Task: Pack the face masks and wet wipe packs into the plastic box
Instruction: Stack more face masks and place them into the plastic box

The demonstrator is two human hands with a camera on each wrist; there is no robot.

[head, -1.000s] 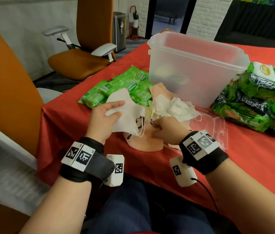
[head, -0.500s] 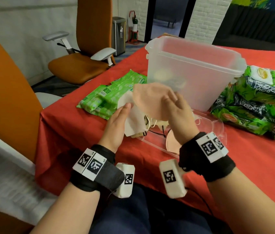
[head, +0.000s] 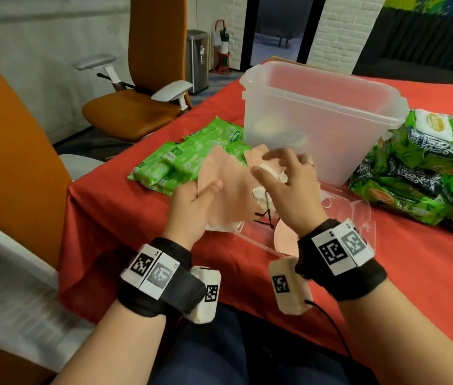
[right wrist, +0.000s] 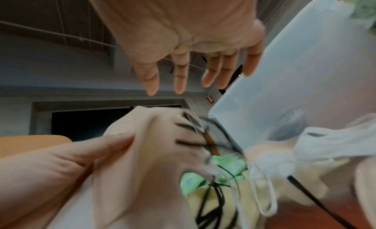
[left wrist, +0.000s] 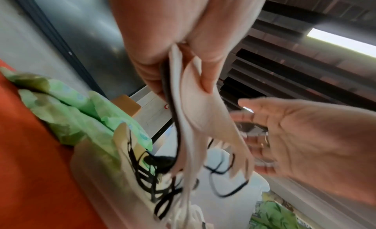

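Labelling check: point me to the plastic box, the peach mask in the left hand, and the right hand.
plastic box (head: 339,140), head view, on its front wall.
peach mask (head: 228,187), head view, on the flat cloth panel.
left hand (head: 192,209), head view, on its back.
right hand (head: 289,190), head view, on its back.

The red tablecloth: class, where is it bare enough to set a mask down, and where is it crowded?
Bare patches on the red tablecloth: the near right, between the clear lid and the dark green wipe packs, and the near left corner, before the light green wipe packs. Crowded: in front of the plastic box, where both hands work the face masks.
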